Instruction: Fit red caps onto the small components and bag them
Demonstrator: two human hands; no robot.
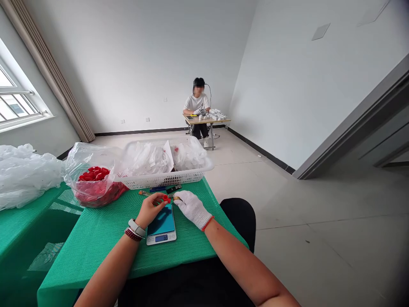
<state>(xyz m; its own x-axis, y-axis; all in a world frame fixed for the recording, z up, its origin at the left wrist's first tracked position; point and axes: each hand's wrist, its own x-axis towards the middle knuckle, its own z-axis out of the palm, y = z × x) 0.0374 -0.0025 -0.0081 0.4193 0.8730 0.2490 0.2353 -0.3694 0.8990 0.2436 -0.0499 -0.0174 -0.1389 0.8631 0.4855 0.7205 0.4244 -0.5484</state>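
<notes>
Squarely before the person, a green mesh-covered table (96, 249) carries a white plastic basket (166, 181) and a clear bag of red plastic parts (92, 185). Nearer sits a small digital scale (161, 226), its teal platform bare. The bare left hand (150, 209) pinches a small red plastic part (165, 198) just above the scale's far edge, fingers closed on it; the white-gloved right hand (192, 209) lies beside it, its hold on a small brass piece (176, 198) impossible to tell.

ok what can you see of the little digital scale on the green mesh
The small rectangular digital scale lies flat on the green mesh cloth. It has a silver-looking body, a glossy teal platform, and a front strip with a lit blue display and small buttons; the reading is too small to read. The bare left hand is over its far end, possibly touching.
</notes>
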